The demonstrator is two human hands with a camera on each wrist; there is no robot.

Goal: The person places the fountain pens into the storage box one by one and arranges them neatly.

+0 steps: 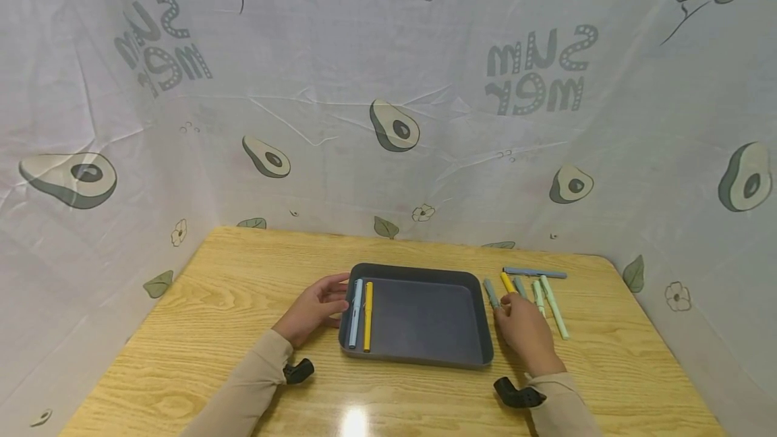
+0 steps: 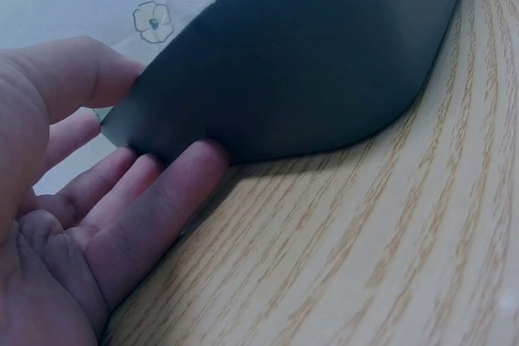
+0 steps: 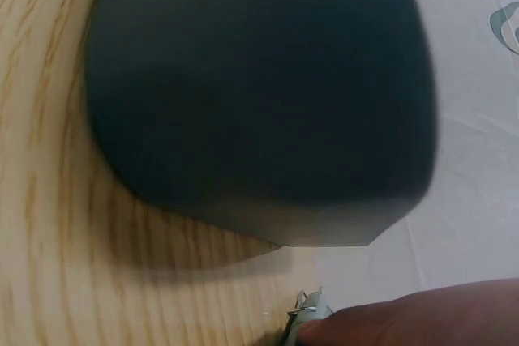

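Pens, in and right of the tray: light, stiff, slick, I judge; best pinched mid-barrel. My left hand grips tray rim; right hand touches one pen, whether pinching I cannot tell.

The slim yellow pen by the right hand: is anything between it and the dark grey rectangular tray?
Yes: a slim grey-green pen lies between the yellow pen and the tray, and the tray's raised right wall is in the way too.
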